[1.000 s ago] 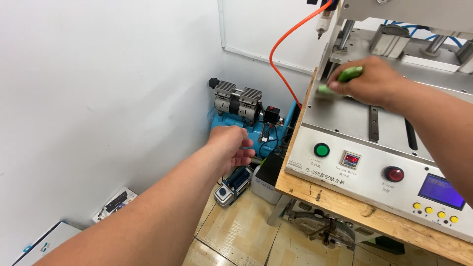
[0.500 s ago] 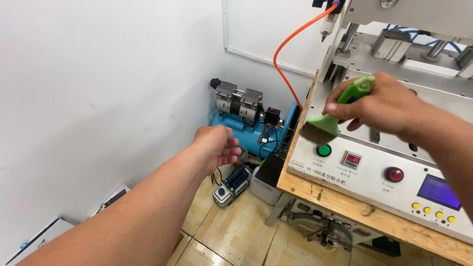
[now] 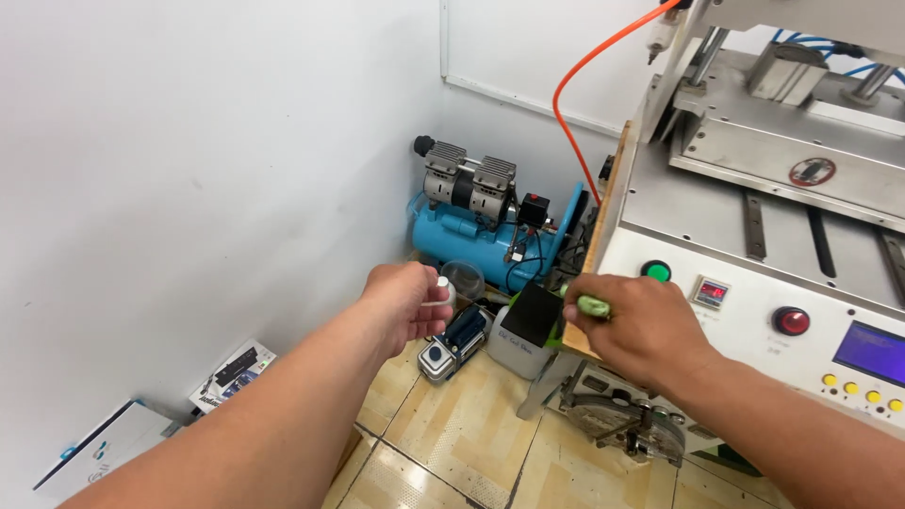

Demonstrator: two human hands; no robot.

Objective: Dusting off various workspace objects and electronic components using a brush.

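The room is a white-walled corner with a tan tiled floor [image 3: 452,443]. A grey metal machine [image 3: 754,236] with a green button [image 3: 656,271], a red button [image 3: 790,320] and a small blue screen [image 3: 872,351] sits on a wooden counter [image 3: 603,207]. Left of the machine, on the floor against the wall, stands a blue air compressor [image 3: 471,231]; an orange hose [image 3: 589,94] climbs from beside it toward the machine's top. In front of the compressor lie a small blue pump [image 3: 455,341] and a white jug with a black cap [image 3: 521,332]. Far left of the machine, white boxes [image 3: 104,452] rest by the wall.

The right hand [image 3: 636,325], just below the machine's left front corner, has its grip closed around a green brush [image 3: 592,305]; only the handle shows. The left hand [image 3: 405,303], further left of the machine and above the pump, pinches a small white thing [image 3: 443,283] I cannot identify.
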